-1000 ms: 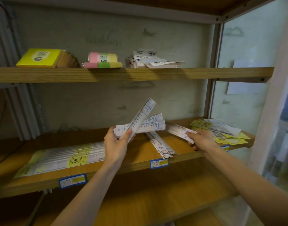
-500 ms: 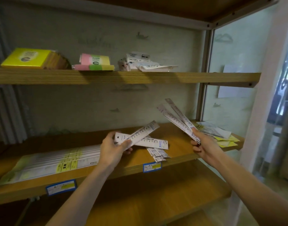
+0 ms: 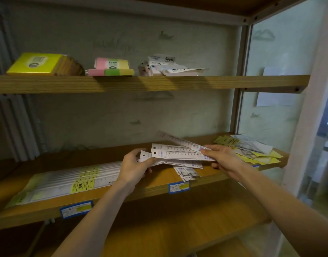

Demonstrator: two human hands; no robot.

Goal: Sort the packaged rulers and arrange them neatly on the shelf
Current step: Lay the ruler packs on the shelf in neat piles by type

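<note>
Above the middle shelf (image 3: 155, 184) I hold a fan of short white packaged rulers (image 3: 178, 153) between both hands. My left hand (image 3: 134, 168) grips their left ends. My right hand (image 3: 223, 158) pinches the right ends, thumb on top. More short rulers (image 3: 186, 172) lie loose on the shelf board just below the fan. A flat stack of long packaged rulers with yellow labels (image 3: 72, 181) lies on the left part of the same shelf.
Yellow and white paper packets (image 3: 252, 148) are piled at the shelf's right end. The upper shelf (image 3: 159, 83) carries a yellow pack (image 3: 38, 64), pink-green sticky notes (image 3: 111, 67) and small white boxes (image 3: 166, 65). A lower shelf (image 3: 168, 230) sits beneath my forearms.
My right hand brought its rulers down and left, joining them to those in my left hand. The left hand's rulers have tilted flatter. The two hands now hold one fan together.
</note>
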